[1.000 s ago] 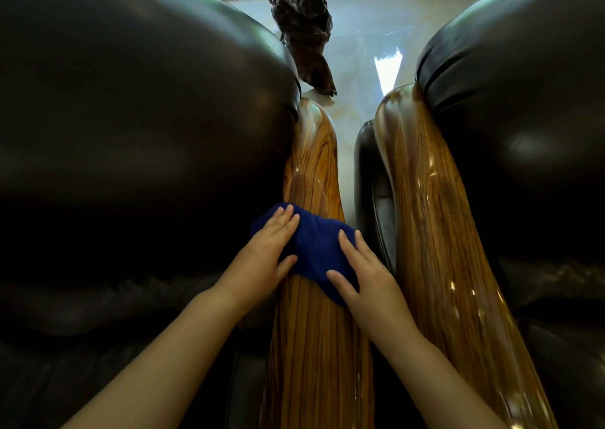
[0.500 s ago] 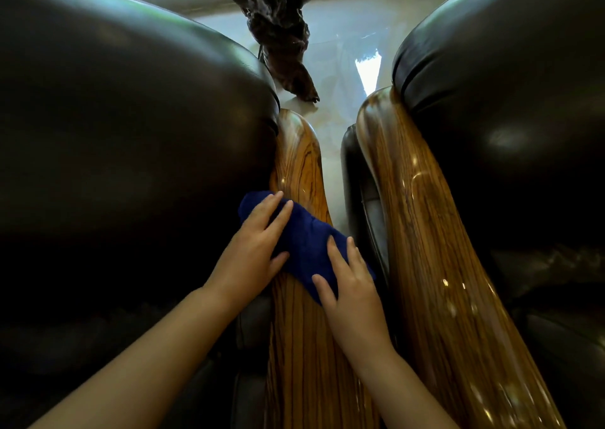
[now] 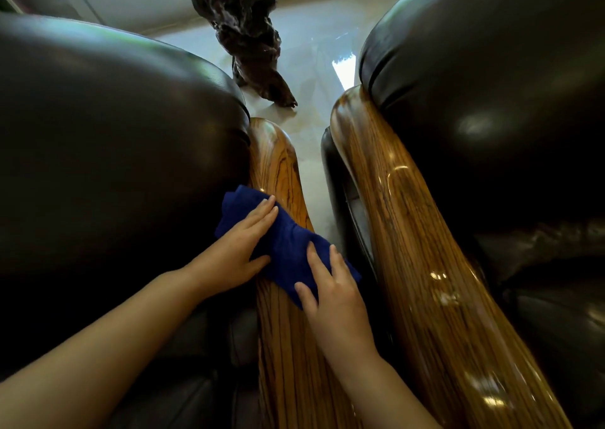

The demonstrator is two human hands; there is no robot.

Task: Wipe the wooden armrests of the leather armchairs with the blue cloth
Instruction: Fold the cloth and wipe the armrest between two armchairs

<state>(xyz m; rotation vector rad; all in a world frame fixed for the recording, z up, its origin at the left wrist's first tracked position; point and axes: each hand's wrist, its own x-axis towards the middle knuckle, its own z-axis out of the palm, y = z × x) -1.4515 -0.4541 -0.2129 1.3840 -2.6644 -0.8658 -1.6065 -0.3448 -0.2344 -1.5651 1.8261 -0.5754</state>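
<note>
Head view: both hands, left (image 3: 240, 251) and right (image 3: 334, 292), press flat with straight fingers on the cloth (image 3: 288, 248) lying across the left armrest (image 3: 278, 166) at frame centre. Leather cushions (image 3: 114, 150) crowd either side, the right armrest (image 3: 409, 232) runs alongside, and a dark gnarled sculpture (image 3: 248, 35) stands on the floor (image 3: 314, 52) at upper centre.

Single head view, close above, facing forward and down between two armchairs' wooden armrests (image 3: 278, 179).

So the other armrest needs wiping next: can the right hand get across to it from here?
Probably yes. The right hand lies flat on the cloth, and only a narrow open gap separates it from the right armrest, whose top is bare.
</note>
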